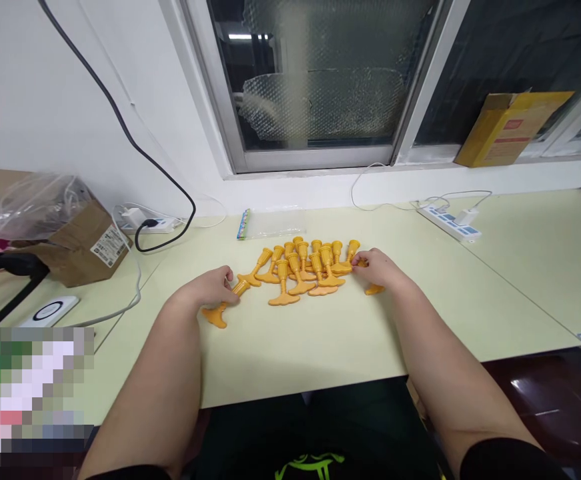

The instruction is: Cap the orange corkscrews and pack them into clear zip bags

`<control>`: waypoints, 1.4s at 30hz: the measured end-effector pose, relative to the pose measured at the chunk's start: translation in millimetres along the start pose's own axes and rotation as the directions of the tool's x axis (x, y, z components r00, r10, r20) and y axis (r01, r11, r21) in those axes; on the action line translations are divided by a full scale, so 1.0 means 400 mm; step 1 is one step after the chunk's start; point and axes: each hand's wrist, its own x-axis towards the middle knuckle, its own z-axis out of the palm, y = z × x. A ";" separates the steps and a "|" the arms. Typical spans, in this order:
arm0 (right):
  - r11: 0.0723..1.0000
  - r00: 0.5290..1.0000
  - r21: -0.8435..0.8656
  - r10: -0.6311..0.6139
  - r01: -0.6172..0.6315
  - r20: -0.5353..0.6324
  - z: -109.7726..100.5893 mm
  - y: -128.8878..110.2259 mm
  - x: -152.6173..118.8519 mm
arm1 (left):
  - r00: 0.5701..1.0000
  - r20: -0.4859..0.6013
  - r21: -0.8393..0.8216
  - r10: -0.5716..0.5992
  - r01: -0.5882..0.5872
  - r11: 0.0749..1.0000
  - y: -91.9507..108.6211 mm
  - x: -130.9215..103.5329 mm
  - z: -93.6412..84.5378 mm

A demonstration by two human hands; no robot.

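Note:
Several yellow plastic pieces (284,283) lie in a loose group on the pale table, each with a flared, ribbed cup end, a narrow stem and a wide, wavy foot. At the group's left end, my left hand (213,288) has thumb and fingers closed around the cup end of one yellow piece (216,315), its foot pointing toward me. Over on the right side, my right hand (381,268) is closed on another yellow piece, mostly hidden under the fingers; its foot (374,289) shows below the palm. Those fingertips are close beside the group's rightmost pieces.
Behind the group lies a clear plastic bag (275,224) with a colored edge. Power strips (450,222) with cables stand at the back right and left. A cardboard box (77,233) and a white charging pad (50,311) are at left. Another box (513,130) leans on the windowsill.

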 end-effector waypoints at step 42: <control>0.995 0.996 0.039 0.094 -0.094 0.010 -0.004 -0.007 -0.005 | 0.842 -0.482 -0.111 0.244 -0.335 0.936 0.023 0.108 0.071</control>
